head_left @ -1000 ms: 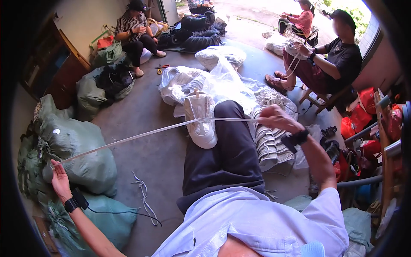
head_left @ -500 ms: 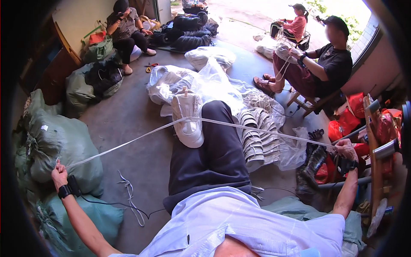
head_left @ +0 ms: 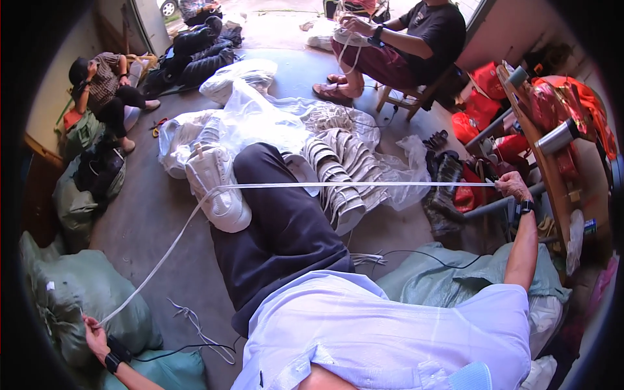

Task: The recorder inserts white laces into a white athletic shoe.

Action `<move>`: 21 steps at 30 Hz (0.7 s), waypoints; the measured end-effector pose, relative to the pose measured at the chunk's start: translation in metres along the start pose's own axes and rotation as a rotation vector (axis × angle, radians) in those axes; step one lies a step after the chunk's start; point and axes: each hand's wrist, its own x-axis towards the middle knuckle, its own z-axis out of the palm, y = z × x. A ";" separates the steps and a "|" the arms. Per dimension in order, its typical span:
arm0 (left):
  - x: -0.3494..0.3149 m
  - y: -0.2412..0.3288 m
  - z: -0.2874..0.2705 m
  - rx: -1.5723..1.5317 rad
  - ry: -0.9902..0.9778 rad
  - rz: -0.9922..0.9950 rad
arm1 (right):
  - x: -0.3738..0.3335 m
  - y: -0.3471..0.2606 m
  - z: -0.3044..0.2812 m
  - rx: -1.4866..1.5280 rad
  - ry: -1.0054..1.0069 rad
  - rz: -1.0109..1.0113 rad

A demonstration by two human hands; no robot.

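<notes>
Two bare hands hold one flat white lace (head_left: pixel 364 185) stretched wide to either side of a white lace-up shoe (head_left: pixel 221 207). The shoe lies on the person's leg, in dark trousers (head_left: pixel 279 218), its toe toward the body and its heel tab pointing away. The lace meets the shoe at the low end of its throat; the run to the right is straight and level, while the run to the left slopes down with a slight bend.

Well to the right of the shoe, the right hand (head_left: pixel 513 186) has its fingers curled and pinches the lace near its end. Well to the left of the shoe and nearer the body, the left hand (head_left: pixel 96 338) appears to pinch the other end between thumb and fingertips, though it is small and close to the dark rim. It is in front of a bulging green sack (head_left: pixel 97 292).

Just right of the shoe stand rows of nested pale shoe uppers (head_left: pixel 335 188). Directly beyond the shoe spreads clear plastic wrapping (head_left: pixel 250 120). A loose white lace (head_left: pixel 194 320) lies on the floor, nearer the body than the shoe. Beyond the shoe and to its left are orange-handled scissors (head_left: pixel 158 127); beyond and to its right, a co-worker in a black top (head_left: pixel 437 32) sits on a wooden stool (head_left: pixel 411 101).
</notes>
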 end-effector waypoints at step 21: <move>-0.081 -0.188 0.170 -0.110 -0.454 -0.409 | -0.079 -0.149 0.112 0.283 0.061 -0.395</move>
